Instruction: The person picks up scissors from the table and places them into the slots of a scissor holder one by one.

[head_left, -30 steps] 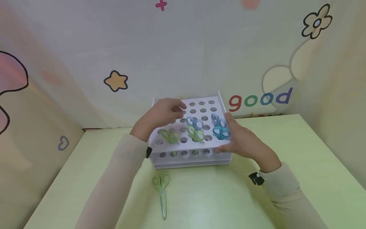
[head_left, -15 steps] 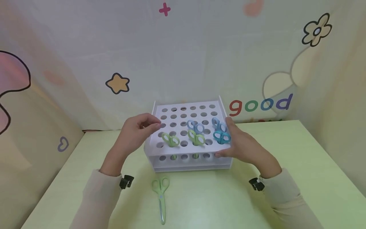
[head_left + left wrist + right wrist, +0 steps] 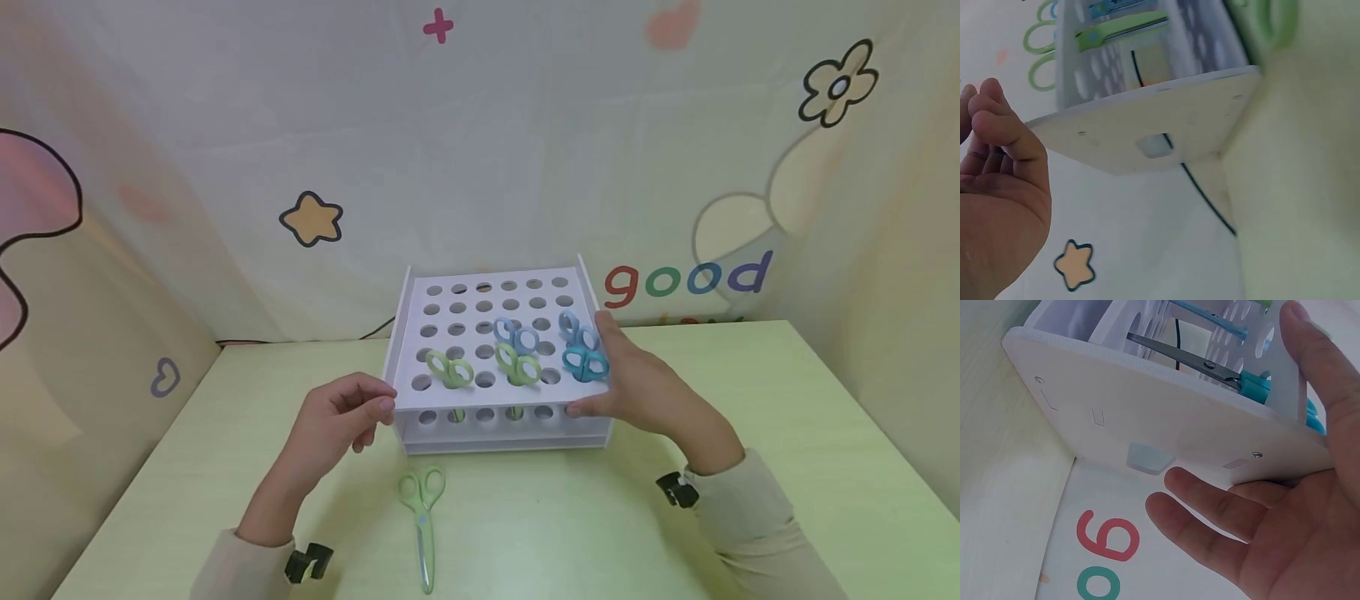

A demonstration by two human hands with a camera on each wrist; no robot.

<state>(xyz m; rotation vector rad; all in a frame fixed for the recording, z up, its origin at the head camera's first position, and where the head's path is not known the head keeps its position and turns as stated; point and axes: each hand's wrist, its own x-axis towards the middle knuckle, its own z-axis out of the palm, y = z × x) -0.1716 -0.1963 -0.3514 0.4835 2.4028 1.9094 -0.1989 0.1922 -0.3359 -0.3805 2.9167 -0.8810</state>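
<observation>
A white rack [image 3: 480, 407] with rows of round holes stands on the table. Several pairs of scissors hang by their handles in its top plate: green scissors [image 3: 450, 369] at the left, a green and a light blue pair mid-rack, and light blue and teal scissors [image 3: 585, 364] at the right. My right hand [image 3: 648, 387] grips the rack's right side, thumb at the front edge, fingers along the side wall. By the front left corner is my left hand [image 3: 333, 425], fingers loosely bent and holding nothing; whether it touches the corner is unclear. Closed green scissors [image 3: 423, 525] lie before the rack.
The pale green table [image 3: 540, 525] surrounds the rack, and a printed cloth backdrop [image 3: 480, 167] rises right behind it. A thin black cord [image 3: 377, 328] shows at the rack's back left. Each wrist carries a small black camera clip [image 3: 309, 563].
My left hand has moved from above the rack's back holes toward me, to the front left corner. My right hand keeps its hold on the rack, and the scissors stay in their places.
</observation>
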